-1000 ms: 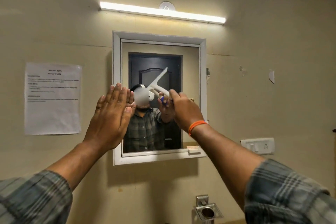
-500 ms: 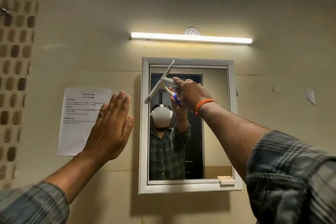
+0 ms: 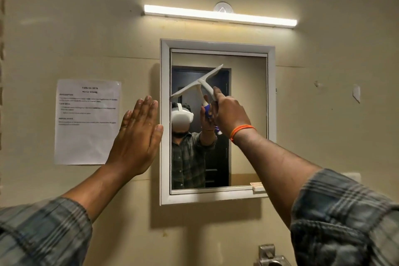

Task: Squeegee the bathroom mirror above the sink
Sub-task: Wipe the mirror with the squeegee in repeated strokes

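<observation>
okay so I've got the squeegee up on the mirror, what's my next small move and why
Probably level the squeegee blade, then pull it straight down. The right hand holds it tilted across the mirror, with much glass below. The left hand is open by the frame.

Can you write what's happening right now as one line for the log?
right hand grips squeegee | blade tilted on mirror, upper left | left hand open, raised beside frame

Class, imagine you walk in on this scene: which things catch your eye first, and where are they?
The lit tube light glows on the wall above the white-framed mirror. At the mirror's upper left, the right hand grips a white squeegee, its blade tilted across the glass. The left hand is raised flat, left of the frame.
</observation>
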